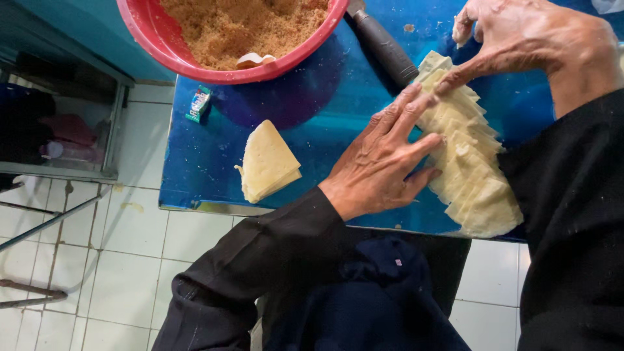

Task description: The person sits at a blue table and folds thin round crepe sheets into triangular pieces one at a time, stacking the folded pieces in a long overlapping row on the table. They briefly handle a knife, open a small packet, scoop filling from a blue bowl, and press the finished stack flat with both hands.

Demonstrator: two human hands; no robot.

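Nearest to the camera are the black sleeves of the person and a dark blue cloth on the lap, above a white tiled floor. On the blue table, the left hand lies flat with fingers spread, and its fingertips press on the row of dough sheets. These sheets are pale yellow, thin and cut with straight edges; they overlap each other like fallen cards in one long band near the right edge of the table. The right hand is further up, open, with one finger touching the upper end of the same row; a bit of dough sticks to its thumb. Neither hand grips anything. A separate folded stack of sheets lies to the left, well apart from both hands. Further, a dark rolling pin touches the row's top, and a red bowl holds brown crumbly filling.
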